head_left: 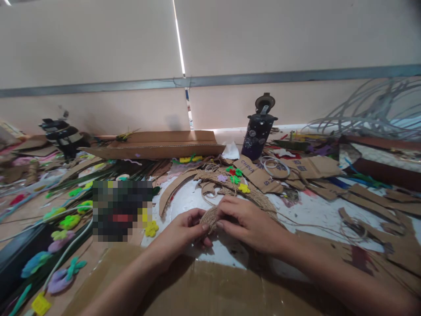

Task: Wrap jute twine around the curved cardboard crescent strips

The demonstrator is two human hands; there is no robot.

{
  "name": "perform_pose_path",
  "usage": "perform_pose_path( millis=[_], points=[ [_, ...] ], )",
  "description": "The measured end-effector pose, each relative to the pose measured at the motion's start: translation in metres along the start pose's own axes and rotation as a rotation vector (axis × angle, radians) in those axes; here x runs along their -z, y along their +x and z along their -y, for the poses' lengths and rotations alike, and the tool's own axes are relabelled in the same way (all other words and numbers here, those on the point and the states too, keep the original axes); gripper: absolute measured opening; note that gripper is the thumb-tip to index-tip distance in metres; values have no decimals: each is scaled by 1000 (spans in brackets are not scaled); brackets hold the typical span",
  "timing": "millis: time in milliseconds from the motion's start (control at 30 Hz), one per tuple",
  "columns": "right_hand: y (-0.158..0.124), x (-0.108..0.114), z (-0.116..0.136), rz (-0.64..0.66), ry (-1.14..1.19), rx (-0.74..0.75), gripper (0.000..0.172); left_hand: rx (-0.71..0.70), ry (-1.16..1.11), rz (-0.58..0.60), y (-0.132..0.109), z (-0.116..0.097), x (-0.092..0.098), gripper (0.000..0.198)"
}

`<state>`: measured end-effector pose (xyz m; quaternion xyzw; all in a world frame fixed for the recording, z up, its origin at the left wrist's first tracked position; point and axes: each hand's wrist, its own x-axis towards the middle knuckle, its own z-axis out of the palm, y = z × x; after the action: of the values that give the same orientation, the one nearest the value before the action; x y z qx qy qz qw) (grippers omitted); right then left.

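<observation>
A curved cardboard piece wrapped in brown twine (265, 202) lies in front of me, with small yellow, green and purple flowers (244, 188) on its upper side. Its near, twine-covered end is between my two hands. My left hand (184, 226) pinches that end between thumb and fingers. From the right, my right hand (243, 219) has its fingers closed at the same end, on the twine. A loose strand of twine (317, 226) trails off to the right. Bare cardboard (176, 186) shows along the curve's left side. My fingers partly hide the held end.
A dark bottle with its lid up (258, 136) stands behind, near a long cardboard tray (164, 151). Cardboard scraps (371, 202) and a pale wire coil (278, 166) lie to the right. Fuzzy flowers (69, 221) and a blurred-out patch are on the left. A cardboard sheet (210, 289) lies nearest me.
</observation>
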<state>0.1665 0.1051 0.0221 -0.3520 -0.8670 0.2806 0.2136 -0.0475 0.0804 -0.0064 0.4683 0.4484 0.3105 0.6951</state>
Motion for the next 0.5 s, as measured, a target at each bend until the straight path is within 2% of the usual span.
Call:
perform_pose_path(
  millis=[233,367,500],
  points=[
    [0,-8,-3,-61,-26,4,18,-16,-41,3,1,1,-1,35],
    [-1,-12,-4,-81,-34,11,19,20,-107,-19,1,0,-5,45],
    [-3,-15,-5,-103,-62,27,19,-23,-79,-59,2,1,-7,45]
  ],
)
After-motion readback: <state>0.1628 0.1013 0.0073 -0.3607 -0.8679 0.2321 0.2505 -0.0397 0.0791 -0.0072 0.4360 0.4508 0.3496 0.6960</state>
